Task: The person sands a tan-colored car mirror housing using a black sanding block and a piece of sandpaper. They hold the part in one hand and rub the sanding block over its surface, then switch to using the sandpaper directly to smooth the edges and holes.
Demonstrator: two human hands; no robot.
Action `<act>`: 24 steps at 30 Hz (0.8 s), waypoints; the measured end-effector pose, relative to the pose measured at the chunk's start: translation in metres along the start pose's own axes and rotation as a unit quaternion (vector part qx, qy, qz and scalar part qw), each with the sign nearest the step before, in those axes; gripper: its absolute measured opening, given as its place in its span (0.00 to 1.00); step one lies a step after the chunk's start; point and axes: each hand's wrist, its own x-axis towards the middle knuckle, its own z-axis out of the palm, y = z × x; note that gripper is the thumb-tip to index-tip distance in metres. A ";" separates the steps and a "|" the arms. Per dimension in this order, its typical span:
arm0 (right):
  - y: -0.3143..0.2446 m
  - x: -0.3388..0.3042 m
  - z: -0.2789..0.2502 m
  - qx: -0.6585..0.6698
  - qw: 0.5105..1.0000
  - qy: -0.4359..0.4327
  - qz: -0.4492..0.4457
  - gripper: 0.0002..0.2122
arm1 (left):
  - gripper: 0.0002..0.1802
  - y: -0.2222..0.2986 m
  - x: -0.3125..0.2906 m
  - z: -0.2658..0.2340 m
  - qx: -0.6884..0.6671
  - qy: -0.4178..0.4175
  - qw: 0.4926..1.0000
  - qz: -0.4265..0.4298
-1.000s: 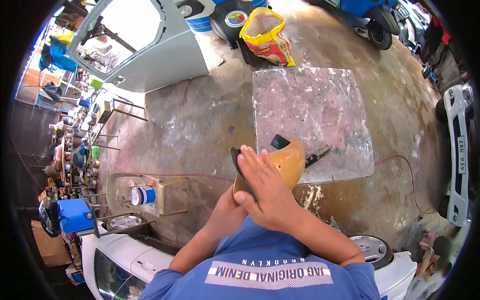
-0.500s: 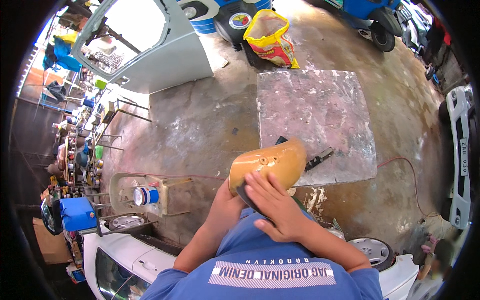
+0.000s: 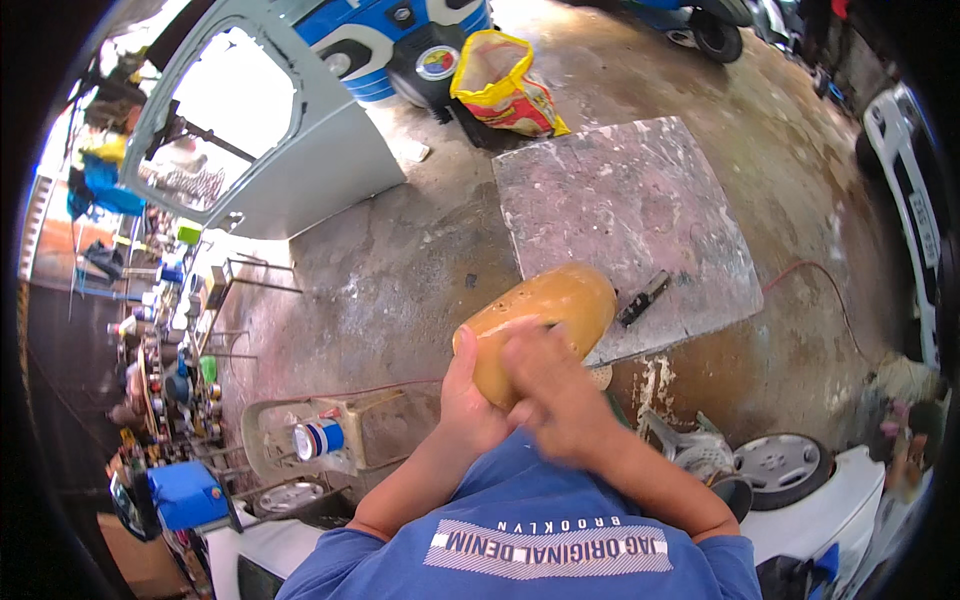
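A glossy, tan-yellow curved shell (image 3: pixel 566 290) with small holes along its top is held out in front of my body. My left hand (image 3: pixel 474 400) grips its near left end, the thumb up along its side and the fingers passing out of sight beneath. Over its near face lies my right hand (image 3: pixel 552 385), smeared by motion. Its fingers are blurred, so whether it holds anything is hidden. Just beyond the shell, on a paint-spattered square board (image 3: pixel 620 200), rests a dark narrow tool (image 3: pixel 645 298) that I cannot identify.
A grey vehicle door (image 3: pixel 330 165) stands at the far left, beside a yellow-and-red bag (image 3: pixel 510 100). Left of me, a blue-and-white can (image 3: pixel 318 438) sits on an overturned chair (image 3: pixel 390 425). A loose wheel (image 3: pixel 783 470) lies at right. A red hose (image 3: pixel 815 268) crosses the floor.
The view has turned. The shell has tilted in my left hand, showing more of its near face. My right hand, flat with extended fingers before, is now blurred and bunched on the shell.
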 end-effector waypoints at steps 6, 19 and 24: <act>-0.001 0.006 0.007 -0.016 0.996 0.057 0.066 0.27 | 0.42 0.008 0.005 -0.013 0.022 -0.075 0.997 -0.026; 0.030 0.002 0.070 0.033 0.925 0.249 0.284 0.24 | 0.29 0.019 -0.025 -0.074 0.065 -0.072 0.988 -0.116; -0.028 0.022 0.115 -0.111 0.973 0.157 0.131 0.24 | 0.28 0.050 -0.020 -0.116 0.277 -0.044 0.959 -0.033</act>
